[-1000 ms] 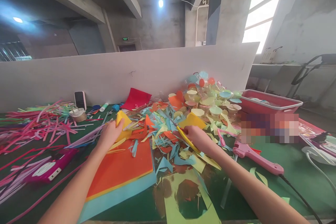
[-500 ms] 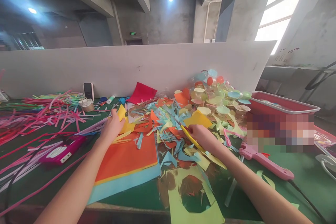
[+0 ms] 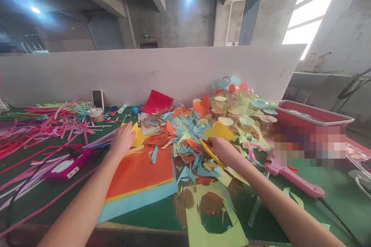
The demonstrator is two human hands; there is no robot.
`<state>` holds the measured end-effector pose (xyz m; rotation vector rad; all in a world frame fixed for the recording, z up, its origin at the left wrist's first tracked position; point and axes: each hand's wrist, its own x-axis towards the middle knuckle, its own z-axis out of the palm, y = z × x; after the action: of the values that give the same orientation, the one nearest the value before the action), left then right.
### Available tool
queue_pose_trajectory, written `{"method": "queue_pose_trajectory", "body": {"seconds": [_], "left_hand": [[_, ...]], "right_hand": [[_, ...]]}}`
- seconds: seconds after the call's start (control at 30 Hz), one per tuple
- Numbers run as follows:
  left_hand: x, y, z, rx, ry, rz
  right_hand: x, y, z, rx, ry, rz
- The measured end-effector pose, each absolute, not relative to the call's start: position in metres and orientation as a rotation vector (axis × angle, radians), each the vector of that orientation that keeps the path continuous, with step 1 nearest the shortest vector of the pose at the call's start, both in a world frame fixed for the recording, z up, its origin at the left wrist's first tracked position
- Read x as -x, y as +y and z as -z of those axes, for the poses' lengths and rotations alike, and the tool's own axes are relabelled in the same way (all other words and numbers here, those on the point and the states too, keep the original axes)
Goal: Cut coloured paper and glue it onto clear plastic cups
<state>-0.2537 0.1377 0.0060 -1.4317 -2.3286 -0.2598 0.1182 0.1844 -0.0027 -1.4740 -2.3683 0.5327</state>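
1. On the green-topped bench [image 3: 333, 197], the left hand [image 3: 122, 142] sits above the near stack, its grip partly closed, with the fingers against a yellow foam sheet [image 3: 137, 136]. Whether they pinch the sheet or only rest on it cannot be told.
2. The right hand [image 3: 223, 150] is curled, its grip closed firmly around a narrow yellow object [image 3: 210, 153], perhaps a scissor handle. Its far end is too blurred among the scraps to identify.
3. The main risk lies at that object's tip, which sits in a loose drift of blue, orange and lime foam scraps [image 3: 185, 142]. A snag there could drag pieces along or nick the wrong one.
4. An orange foam sheet [image 3: 139, 173] lies on a pale blue foam sheet [image 3: 136, 200] near the bench's edge. Leaning a forearm on them could make the sheets slide.
5. To the right, a pink hot glue gun [image 3: 292, 177] trails a black cord [image 3: 337, 216] close to the right forearm [image 3: 290, 216]; a catch on the cord could tug the gun.
6. Ahead, a heap of clear plastic domes and pastel discs [image 3: 240, 104] leans against a white board [image 3: 145, 77] beside a red plastic tub [image 3: 314, 112] — one knock could spill it. On the left, tangled pink strips [image 3: 43, 127] and a magenta plastic tool [image 3: 69, 164] crowd the workspace.
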Motion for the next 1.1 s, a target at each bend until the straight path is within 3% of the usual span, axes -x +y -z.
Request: {"method": "queue_pose_trajectory", "body": {"seconds": [1.1], "left_hand": [[0.237,0.131,-0.006,1.424,-2.352,-0.066]], "right_hand": [[-0.115,0.177,-0.003,1.485,-2.483,-0.409]]}}
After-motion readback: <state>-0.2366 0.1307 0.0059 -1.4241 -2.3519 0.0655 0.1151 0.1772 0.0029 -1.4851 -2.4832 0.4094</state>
